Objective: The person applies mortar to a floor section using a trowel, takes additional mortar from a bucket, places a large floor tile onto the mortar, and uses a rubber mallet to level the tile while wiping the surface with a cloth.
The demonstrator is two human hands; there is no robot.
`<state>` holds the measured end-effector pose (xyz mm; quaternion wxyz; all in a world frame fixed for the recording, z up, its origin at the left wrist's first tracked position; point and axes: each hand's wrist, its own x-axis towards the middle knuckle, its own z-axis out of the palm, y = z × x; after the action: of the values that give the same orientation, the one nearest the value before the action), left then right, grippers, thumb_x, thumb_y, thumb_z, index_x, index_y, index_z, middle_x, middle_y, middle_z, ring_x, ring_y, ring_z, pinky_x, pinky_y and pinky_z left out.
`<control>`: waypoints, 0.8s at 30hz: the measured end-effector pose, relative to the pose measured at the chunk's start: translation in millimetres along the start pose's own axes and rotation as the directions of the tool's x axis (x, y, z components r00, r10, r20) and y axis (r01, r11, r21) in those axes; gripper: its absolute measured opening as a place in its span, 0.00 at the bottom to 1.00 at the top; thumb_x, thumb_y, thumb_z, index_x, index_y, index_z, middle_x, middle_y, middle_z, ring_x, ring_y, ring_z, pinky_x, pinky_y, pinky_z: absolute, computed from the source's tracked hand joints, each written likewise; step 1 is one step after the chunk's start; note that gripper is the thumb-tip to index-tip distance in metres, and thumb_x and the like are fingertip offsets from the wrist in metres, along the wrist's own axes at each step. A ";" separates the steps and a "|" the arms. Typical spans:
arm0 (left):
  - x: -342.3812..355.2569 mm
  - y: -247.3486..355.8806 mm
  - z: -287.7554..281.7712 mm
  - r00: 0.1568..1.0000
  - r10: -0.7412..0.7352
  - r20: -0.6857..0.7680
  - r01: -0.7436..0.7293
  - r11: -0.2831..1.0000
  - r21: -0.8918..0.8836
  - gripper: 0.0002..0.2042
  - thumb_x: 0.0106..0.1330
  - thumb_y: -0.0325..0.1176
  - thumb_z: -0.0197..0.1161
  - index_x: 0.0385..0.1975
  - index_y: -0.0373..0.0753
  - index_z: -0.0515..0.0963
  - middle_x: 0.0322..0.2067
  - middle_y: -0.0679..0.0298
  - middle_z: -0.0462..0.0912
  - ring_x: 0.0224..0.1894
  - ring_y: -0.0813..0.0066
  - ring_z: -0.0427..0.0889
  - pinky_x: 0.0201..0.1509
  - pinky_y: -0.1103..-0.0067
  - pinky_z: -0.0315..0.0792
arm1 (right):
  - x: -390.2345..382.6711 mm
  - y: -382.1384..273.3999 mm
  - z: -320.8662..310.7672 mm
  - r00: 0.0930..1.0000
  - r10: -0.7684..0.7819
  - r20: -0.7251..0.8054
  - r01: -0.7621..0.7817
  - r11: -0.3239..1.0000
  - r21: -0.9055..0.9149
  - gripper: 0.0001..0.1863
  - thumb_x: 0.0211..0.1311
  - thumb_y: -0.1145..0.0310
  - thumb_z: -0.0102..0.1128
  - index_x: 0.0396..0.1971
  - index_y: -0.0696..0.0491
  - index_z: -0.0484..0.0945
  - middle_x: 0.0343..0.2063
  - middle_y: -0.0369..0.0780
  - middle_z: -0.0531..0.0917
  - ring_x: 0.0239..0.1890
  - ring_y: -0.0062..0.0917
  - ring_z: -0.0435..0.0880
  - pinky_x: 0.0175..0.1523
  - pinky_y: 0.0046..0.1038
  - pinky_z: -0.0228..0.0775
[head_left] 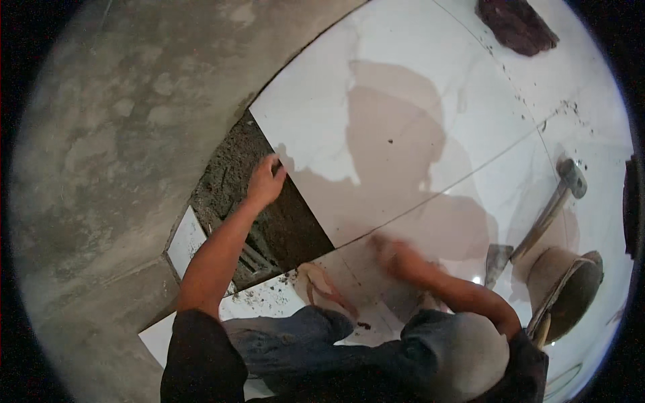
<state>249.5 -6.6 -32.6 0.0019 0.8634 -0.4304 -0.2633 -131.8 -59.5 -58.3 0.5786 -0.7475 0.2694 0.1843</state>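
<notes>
My left hand (265,183) reaches over a gap in the floor, at the edge of a large white tile (316,114). Its fingers are bent toward the thumb, with a small dark patch between them that I cannot make out. Rough grey mortar (232,158) fills the gap, with a darker strip along the tile. My right hand (396,258) is smeared by motion above the pale tiles, near a joint line; its fingers do not show clearly. A sandalled foot (322,289) rests just below the gap.
To the right lie a hammer (554,208) with a wooden handle, a trowel blade (497,262) and a tipped bucket (564,289). A dark crumpled cloth or bag (516,25) is at the far right. Bare concrete (121,154) spans the left; crumbs (262,295) dot the near tile.
</notes>
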 end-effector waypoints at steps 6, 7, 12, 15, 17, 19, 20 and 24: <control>124.2 -17.6 7.7 0.911 -0.007 -0.411 -0.005 1.000 -0.028 0.23 0.62 0.41 0.54 0.53 0.35 0.66 0.51 0.49 0.71 0.54 0.52 0.70 0.57 0.66 0.65 | -36.0 81.8 -239.0 -0.017 0.003 -1.000 -0.008 1.000 0.003 0.17 0.65 0.66 0.49 0.49 0.60 0.70 0.42 0.49 0.79 0.45 0.34 0.80 0.46 0.30 0.73; 139.3 -18.9 12.3 0.888 0.039 -0.458 -0.042 0.999 0.003 0.22 0.62 0.42 0.54 0.53 0.35 0.67 0.50 0.48 0.72 0.53 0.51 0.70 0.57 0.66 0.64 | -47.7 87.1 -255.0 -0.038 0.018 -0.999 -0.068 0.997 0.020 0.17 0.65 0.66 0.49 0.49 0.60 0.70 0.43 0.49 0.79 0.46 0.35 0.79 0.46 0.31 0.73; 219.3 -44.3 10.9 0.879 0.276 -0.389 -0.179 0.947 0.268 0.26 0.67 0.46 0.47 0.57 0.31 0.63 0.58 0.47 0.63 0.62 0.53 0.61 0.65 0.66 0.54 | -86.4 106.3 -255.8 -0.062 -0.077 -0.995 -0.170 0.983 -0.065 0.15 0.63 0.68 0.51 0.48 0.59 0.71 0.40 0.48 0.80 0.41 0.34 0.80 0.45 0.31 0.73; 241.9 -44.4 9.9 0.919 0.147 -0.366 -0.071 0.975 0.211 0.29 0.69 0.48 0.43 0.60 0.30 0.58 0.61 0.45 0.58 0.64 0.51 0.57 0.66 0.65 0.51 | -119.6 128.6 -234.0 -0.121 0.036 -0.992 -0.373 0.925 0.079 0.15 0.59 0.69 0.53 0.44 0.60 0.72 0.40 0.50 0.78 0.43 0.43 0.77 0.49 0.34 0.68; 236.4 -30.4 9.6 0.912 0.182 -0.368 -0.090 0.963 0.253 0.30 0.69 0.49 0.41 0.60 0.28 0.58 0.61 0.44 0.58 0.63 0.50 0.57 0.65 0.64 0.52 | -139.5 142.7 -218.8 -0.175 0.200 -0.964 -0.340 0.907 0.249 0.16 0.59 0.68 0.52 0.46 0.60 0.71 0.41 0.52 0.75 0.44 0.45 0.75 0.50 0.37 0.66; 228.9 0.2 9.4 0.885 0.285 -0.369 -0.141 0.918 0.371 0.30 0.69 0.50 0.41 0.59 0.27 0.58 0.60 0.43 0.58 0.63 0.49 0.58 0.64 0.63 0.54 | -149.4 153.2 -198.8 -0.159 0.229 -0.960 -0.480 0.832 0.277 0.22 0.57 0.66 0.54 0.49 0.60 0.67 0.44 0.54 0.72 0.47 0.46 0.71 0.54 0.39 0.63; 215.7 12.6 8.3 0.896 0.147 -0.419 -0.063 0.976 0.207 0.30 0.69 0.49 0.41 0.58 0.25 0.58 0.59 0.42 0.60 0.62 0.49 0.60 0.63 0.63 0.56 | -149.4 157.6 -190.0 -0.151 0.234 -0.960 -0.546 0.790 0.279 0.24 0.57 0.65 0.55 0.50 0.61 0.66 0.45 0.54 0.71 0.49 0.46 0.70 0.56 0.40 0.61; 195.1 43.0 -3.1 0.905 -0.067 -0.419 0.040 0.997 -0.073 0.30 0.69 0.48 0.43 0.57 0.22 0.59 0.56 0.40 0.63 0.59 0.49 0.64 0.60 0.64 0.61 | -144.1 166.8 -141.2 -0.046 0.480 -0.876 -0.655 0.648 0.389 0.24 0.59 0.62 0.50 0.51 0.62 0.65 0.48 0.57 0.68 0.52 0.49 0.67 0.56 0.42 0.60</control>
<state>314.8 -179.6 -108.4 0.1143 0.9109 -0.3875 -0.0840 -353.0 -199.3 -64.3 0.1063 -0.5540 0.8237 -0.0581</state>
